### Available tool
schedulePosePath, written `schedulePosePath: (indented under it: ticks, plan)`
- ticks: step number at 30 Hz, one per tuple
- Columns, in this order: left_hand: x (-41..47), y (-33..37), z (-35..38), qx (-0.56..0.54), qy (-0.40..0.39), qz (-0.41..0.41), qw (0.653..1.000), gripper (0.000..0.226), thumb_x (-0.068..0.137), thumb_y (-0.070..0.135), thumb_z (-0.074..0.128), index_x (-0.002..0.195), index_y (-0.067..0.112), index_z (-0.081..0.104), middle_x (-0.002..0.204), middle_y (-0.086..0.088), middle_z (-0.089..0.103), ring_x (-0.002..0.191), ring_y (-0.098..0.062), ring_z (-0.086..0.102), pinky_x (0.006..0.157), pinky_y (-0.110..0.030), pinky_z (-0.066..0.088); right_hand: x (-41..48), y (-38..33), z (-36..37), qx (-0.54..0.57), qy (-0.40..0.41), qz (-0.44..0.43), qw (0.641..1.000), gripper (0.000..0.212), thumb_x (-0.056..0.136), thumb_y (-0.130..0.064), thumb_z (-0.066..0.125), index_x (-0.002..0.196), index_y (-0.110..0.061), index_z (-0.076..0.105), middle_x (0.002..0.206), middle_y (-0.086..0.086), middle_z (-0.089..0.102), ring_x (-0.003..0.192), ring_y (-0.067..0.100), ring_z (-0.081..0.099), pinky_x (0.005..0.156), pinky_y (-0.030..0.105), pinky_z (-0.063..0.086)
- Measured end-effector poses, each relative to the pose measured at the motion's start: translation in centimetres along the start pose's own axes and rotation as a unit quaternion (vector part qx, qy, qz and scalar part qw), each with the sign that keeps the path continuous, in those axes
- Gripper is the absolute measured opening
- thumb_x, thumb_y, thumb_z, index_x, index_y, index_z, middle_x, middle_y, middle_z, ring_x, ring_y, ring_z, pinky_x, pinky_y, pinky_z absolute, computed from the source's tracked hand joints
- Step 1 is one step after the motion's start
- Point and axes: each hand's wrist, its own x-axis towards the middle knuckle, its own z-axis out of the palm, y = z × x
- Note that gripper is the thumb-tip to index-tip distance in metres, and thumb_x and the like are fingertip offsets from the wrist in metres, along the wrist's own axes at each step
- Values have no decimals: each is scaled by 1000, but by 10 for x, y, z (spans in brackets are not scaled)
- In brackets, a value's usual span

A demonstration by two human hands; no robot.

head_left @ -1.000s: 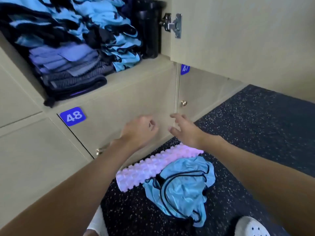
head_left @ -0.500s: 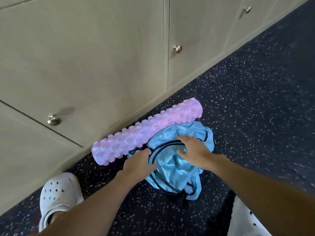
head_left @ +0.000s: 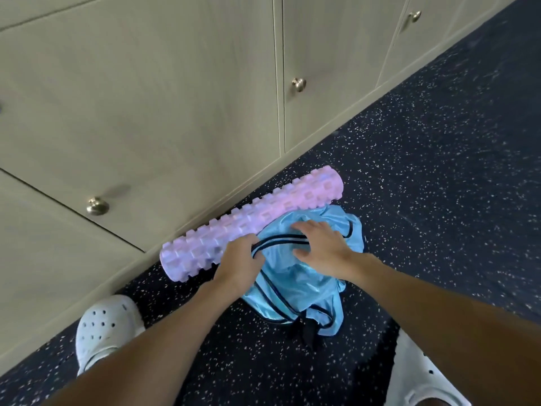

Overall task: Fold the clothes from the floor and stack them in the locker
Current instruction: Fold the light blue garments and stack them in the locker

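Head view. Early in the handling of this piece, by the look of it: sky-blue satiny garment with dark piping (head_left: 295, 284) lying crumpled and unfolded on the dark speckled rubber floor (head_left: 439, 200), at the centre of view. Gripping its piped edge at 9 o'clock with the left hand (head_left: 238, 263), fingers curled round the trim. Pressing flat on the cloth at 12 o'clock with the right hand (head_left: 320, 244), fingers spread and straight, nothing pinched. Left to do, judging from this: lift or spread out, fold, carry up, stack. No open locker in view, only shut pale wood-grain locker doors (head_left: 146, 98) with round metal knobs (head_left: 97, 206), so impossible to tell how much is already stacked.

Edges and room: pink ridged foam roller (head_left: 234, 230) touching the garment along its 10-to-12 o'clock side, lying just beside the foot of the doors. Probably little room to spread cloth that way. White perforated clog (head_left: 106, 323) at 7 o'clock, second clog (head_left: 421, 373) at 5 o'clock, both near the garment's lower end. Open floor from 1 to 4 o'clock, likely the best side for laying the cloth flat.
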Motion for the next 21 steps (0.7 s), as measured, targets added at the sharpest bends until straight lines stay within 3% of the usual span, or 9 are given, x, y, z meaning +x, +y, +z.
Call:
schedulePosePath:
  ticks: [4,6,8,9,11,13,16,21]
  plan:
    - [-3,41,-52,-3,-2,103,995,19,89,3,58,89,20,66,78,8,62,67,-3,51,60,-15,36,-7,-36,-27,92,33,-29,995,66,88,-29,64,148,-30,38,137,0,57,128,24,49,108,50,37]
    - [-10,66,-84,3,4,145,989,21,89,2,57,95,18,70,79,11,62,69,-3,52,63,-9,37,-11,-54,-45,115,50,-57,990,42,80,-32,61,122,-33,59,109,-7,67,104,19,60,96,44,46]
    - [-18,90,-118,10,15,175,984,21,89,0,55,95,13,70,78,7,61,69,-6,51,63,-10,38,-17,-72,-64,127,68,-82,986,4,85,-26,62,82,-28,61,76,-9,59,76,16,54,77,38,46]
    - [-24,100,-135,16,24,188,982,21,89,0,54,93,14,69,78,6,61,68,-5,51,62,-12,38,-22,-80,-75,134,79,-90,984,14,89,-20,62,74,-21,60,68,-7,54,67,15,49,69,35,43]
    - [-36,121,-171,24,47,209,976,23,90,0,52,89,17,66,79,2,63,67,-3,53,62,-15,40,-35,-98,-103,132,86,-107,982,16,94,-14,61,81,-4,64,66,0,51,57,11,44,55,22,38]
    - [-50,139,-207,38,84,224,970,19,91,2,51,91,13,67,84,-5,67,74,-12,60,69,-27,46,-55,-117,-136,107,93,-124,982,18,96,-12,58,84,-1,63,66,1,50,54,8,42,47,14,33]
    - [-74,165,-252,59,157,250,954,19,93,3,49,97,5,68,92,-11,69,87,-25,63,79,-36,47,-84,-144,-182,103,124,-157,974,30,97,-8,55,68,-12,49,62,-1,43,54,10,39,48,20,33]
    - [-121,190,-305,52,289,265,918,18,94,1,48,93,7,65,88,-7,65,84,-25,58,71,-31,38,-130,-183,-231,46,181,-204,961,16,97,-4,53,83,2,59,67,1,47,58,9,40,51,15,33]
